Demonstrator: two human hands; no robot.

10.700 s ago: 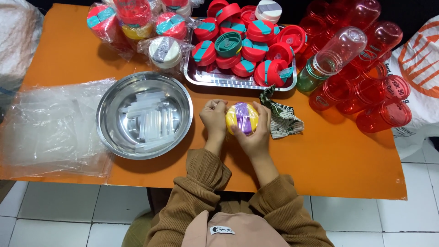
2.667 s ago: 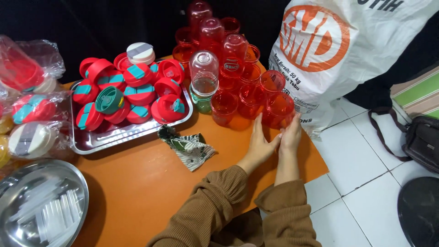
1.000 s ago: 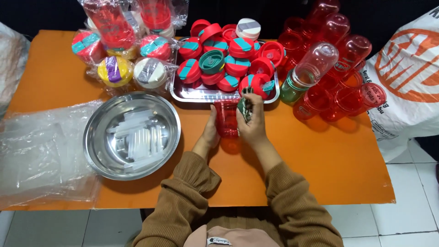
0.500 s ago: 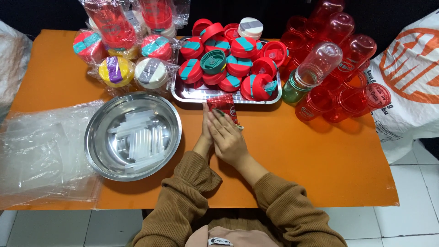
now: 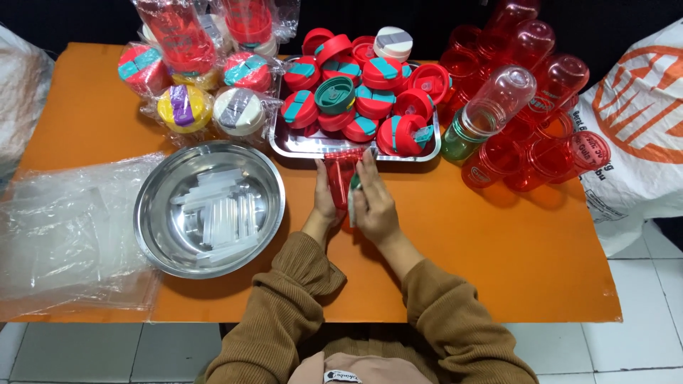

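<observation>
I see both hands clamped on the red cup (image 5: 340,178): left hand (image 5: 326,198) and right hand (image 5: 375,205) flank it, long axis pointing away toward the tray (image 5: 356,148), above the counter (image 5: 498,242).

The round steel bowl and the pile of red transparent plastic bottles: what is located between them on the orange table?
In the head view, both hands lie between the round steel bowl and the pile of red transparent plastic bottles, holding a red transparent plastic bottle.
</observation>
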